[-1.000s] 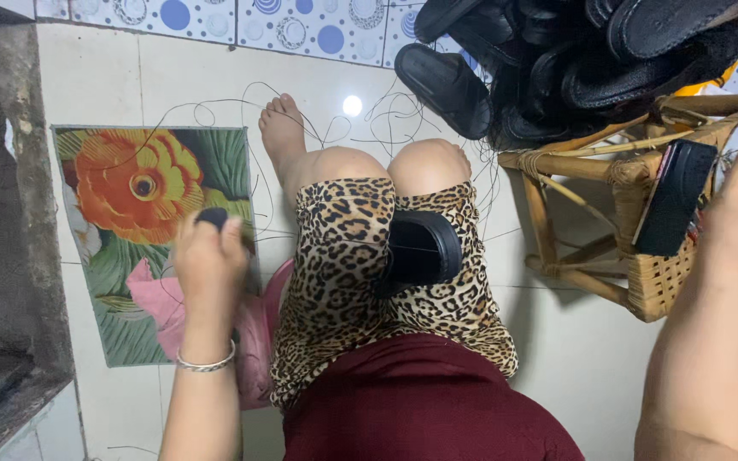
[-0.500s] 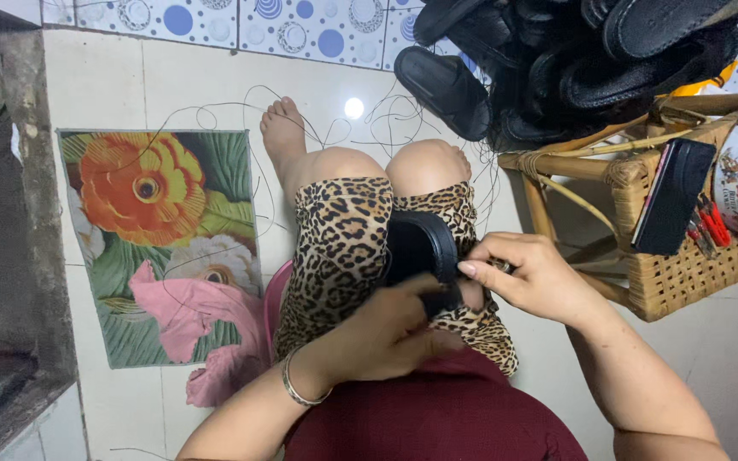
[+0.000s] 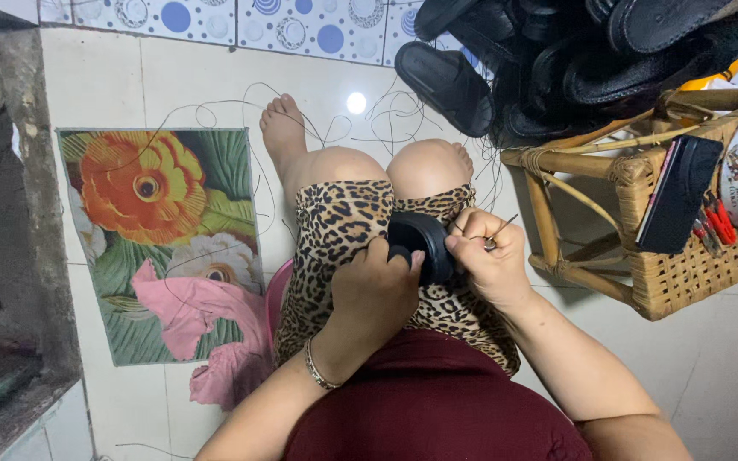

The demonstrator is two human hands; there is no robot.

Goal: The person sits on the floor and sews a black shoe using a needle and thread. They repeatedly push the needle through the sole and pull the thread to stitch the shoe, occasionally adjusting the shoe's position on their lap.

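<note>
A black sandal [image 3: 420, 239] rests on my lap, over leopard-print shorts [image 3: 335, 230]. My left hand [image 3: 377, 290] grips its near edge from the left. My right hand [image 3: 489, 256] presses against the sandal's right side and pinches a thin metal needle [image 3: 500, 230] that pokes up to the right. Thin dark thread [image 3: 241, 111] trails in loops across the white tiled floor beyond my knees.
A pile of black sandals [image 3: 574, 51] sits on a rattan stool [image 3: 634, 213] at the right, whose basket holds a black case [image 3: 676, 192] and red-handled tools. A floral mat [image 3: 164, 222] with pink cloth [image 3: 198, 316] lies left. A concrete ledge [image 3: 19, 256] runs along the far left.
My left hand came down from beside the mat onto the sandal. My right hand left the stool and closed in on the sandal's right side with the needle.
</note>
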